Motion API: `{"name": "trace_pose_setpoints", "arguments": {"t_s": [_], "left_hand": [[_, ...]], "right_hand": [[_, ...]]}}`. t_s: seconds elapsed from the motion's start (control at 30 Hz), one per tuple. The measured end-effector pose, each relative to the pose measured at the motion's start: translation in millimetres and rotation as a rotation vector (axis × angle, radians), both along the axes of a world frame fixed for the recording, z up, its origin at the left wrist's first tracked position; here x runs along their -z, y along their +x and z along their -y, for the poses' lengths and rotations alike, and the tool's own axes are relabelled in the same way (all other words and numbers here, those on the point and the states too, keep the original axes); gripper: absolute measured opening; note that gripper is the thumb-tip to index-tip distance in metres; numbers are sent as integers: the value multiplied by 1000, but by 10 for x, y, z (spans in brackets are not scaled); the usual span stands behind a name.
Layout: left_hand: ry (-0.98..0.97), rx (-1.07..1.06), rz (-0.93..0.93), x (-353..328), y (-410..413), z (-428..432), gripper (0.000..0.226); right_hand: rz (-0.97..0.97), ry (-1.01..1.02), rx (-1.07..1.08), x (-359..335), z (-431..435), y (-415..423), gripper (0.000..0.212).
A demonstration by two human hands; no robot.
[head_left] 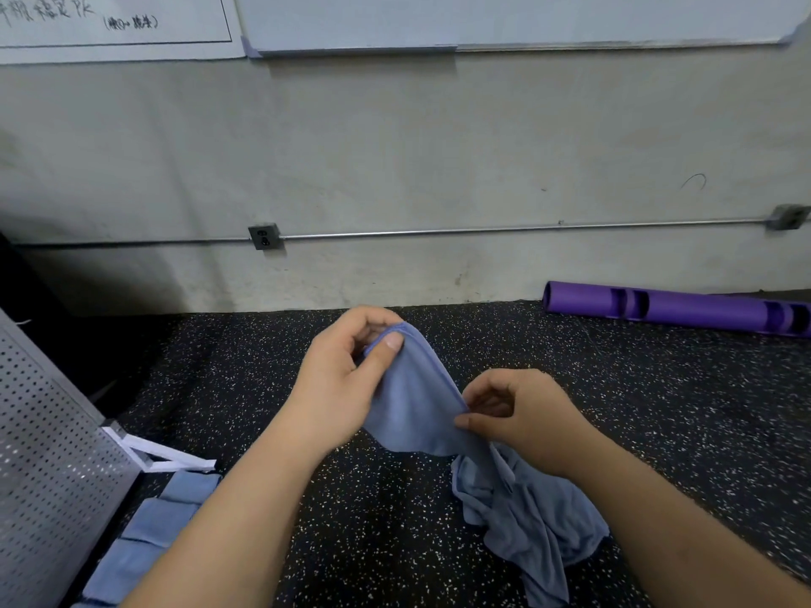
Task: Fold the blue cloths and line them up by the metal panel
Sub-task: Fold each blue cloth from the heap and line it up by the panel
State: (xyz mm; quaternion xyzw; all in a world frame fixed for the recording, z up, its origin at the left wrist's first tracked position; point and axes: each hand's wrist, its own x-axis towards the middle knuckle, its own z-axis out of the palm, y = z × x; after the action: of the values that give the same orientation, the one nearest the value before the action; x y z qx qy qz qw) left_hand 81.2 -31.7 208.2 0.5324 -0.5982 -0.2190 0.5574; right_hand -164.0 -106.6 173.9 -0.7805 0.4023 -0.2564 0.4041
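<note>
- The left hand (346,379) is pinching the top hemmed corner of a blue cloth (412,401) between thumb and curled fingers, holding it up above the floor (395,541)
- The right hand (522,414) is pinching the same cloth lower down along its stitched edge, thumb against curled fingers, so the cloth is hanging slack between the two grips
- Just below the right hand, a loose heap (526,520) of more blue cloths is lying crumpled on the floor; the held cloth's lower part seems to be trailing into it
- A row of folded cloths (153,520) is already lying flat beside the foot of the perforated metal panel (48,454) at the left
- The cloth is looking thin, soft and light, draping with no stiffness; it is likely to sag and bunch, so taking it by two corners along the hem should be giving the cleanest fold
- No brand or label is showing on the cloths; the whiteboard (48,13) up on the wall is carrying handwritten characters that seem to end in "PK", the rest being too small to read
</note>
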Motion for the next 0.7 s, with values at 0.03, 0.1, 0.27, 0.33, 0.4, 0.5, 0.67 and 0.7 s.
{"name": "trace_pose_setpoints", "arguments": {"t_s": [0.03,0.1,0.27,0.33,0.4,0.5,0.67,0.7], "left_hand": [[-4,-1,-24,-7,7,-5,19],[-10,-25,-52,-12,27,-12,19],[-42,-124,-129,-26,108,-1,15],[-57,-141,-149,-34,114,-3,14],[-70,-152,-168,-45,111,-11,14],[-88,-173,-224,-53,148,-18,14],[-125,-229,-320,-37,294,-24,13],[-130,-244,-340,-28,323,-19,12]], "right_hand": [[-8,-11,-8,10,-9,6,19],[-8,-32,-8,23,-27,21,20],[85,-52,-9,7,-45,61,32],[83,-10,-33,12,-46,78,38],[24,27,-80,44,-39,77,40],[-93,22,-147,103,-13,50,33],[-196,-47,-126,75,71,-55,9],[-190,-57,-111,60,89,-87,10]]}}
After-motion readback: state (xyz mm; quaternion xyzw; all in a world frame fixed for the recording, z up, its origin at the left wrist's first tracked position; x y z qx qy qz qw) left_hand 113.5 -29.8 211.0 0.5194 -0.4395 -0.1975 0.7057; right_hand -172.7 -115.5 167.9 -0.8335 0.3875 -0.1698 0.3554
